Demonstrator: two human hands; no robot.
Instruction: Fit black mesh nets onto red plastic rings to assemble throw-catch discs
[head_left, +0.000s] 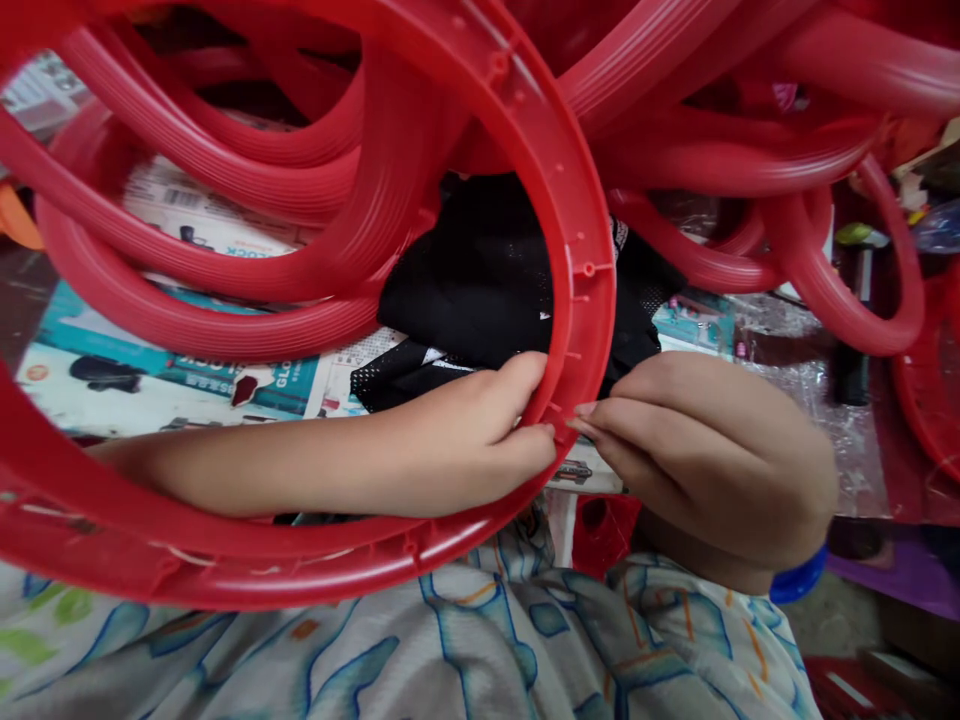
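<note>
While an orange object (24, 218) shows at the left edge, ribbed red tubes (247, 335) curve in overlapping loops beside it, lying over printed teal-and-white packaging (187, 395). Nearer the camera, a large red ring (589, 330) sweeps from the left edge round to the middle, above the patterned clothing (480, 640) on the person's lap, its channelled side with small ribs and posts facing the camera. The left forearm reaches across inside that ring, and the left hand (495, 425) holds its inner rim near the lower right of the curve, fingers bent and closed on the plastic. Behind this part of the ring lies a bunched black cloth (465, 270), partly mesh. Just right of the left hand, the right hand (705, 450) comes in at the ring's outer edge, its fingertips drawn narrowly together; I cannot tell whether they pinch anything small. Beyond it, more red loops (885, 330) hang over crumpled clear plastic (862, 460) and a tool with a black handle (853, 375). A blue object (802, 582) sits below the right wrist, with a purple surface (900, 575) further right, and another red ring (907, 390) is cut off by the right edge.
</note>
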